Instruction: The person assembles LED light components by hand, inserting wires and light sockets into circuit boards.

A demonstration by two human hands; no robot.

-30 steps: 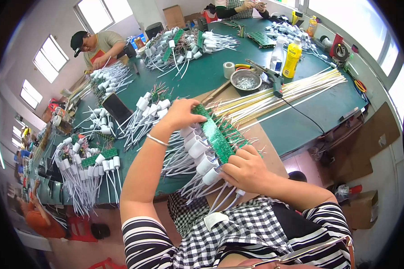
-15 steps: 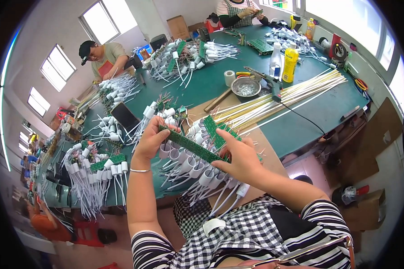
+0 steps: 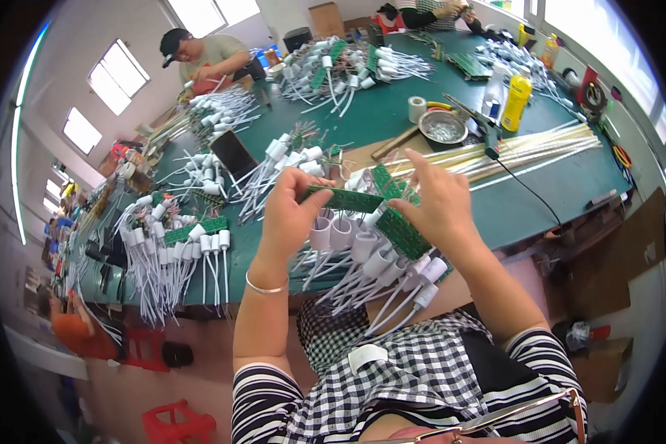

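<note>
My left hand [image 3: 294, 214] pinches the end of a narrow green circuit board [image 3: 348, 200] between thumb and fingers, above the bundle on the table. My right hand [image 3: 442, 200] is open, with its index finger raised and its thumb apart, the thumb tip close to the board's right end. Just below that thumb slants another green board section [image 3: 403, 233]; whether it joins the held strip I cannot tell. White cylindrical caps with white cables [image 3: 377, 263] hang beneath the boards. Behind my right hand a further green board [image 3: 383, 177] is partly covered.
More bundles of white capped cables [image 3: 174, 251] lie on the green table [image 3: 518, 196]. Beyond my hands are a phone [image 3: 233, 154], a metal bowl [image 3: 443, 127], a soldering iron [image 3: 488, 137], pale rods [image 3: 547, 144] and a yellow bottle [image 3: 516, 100]. Co-workers [image 3: 207, 59] sit across the table.
The view has shifted. The held board has swung from a steep slant to nearly level, and a separate-looking section now angles down at its right end. My right hand's fingers have lifted.
</note>
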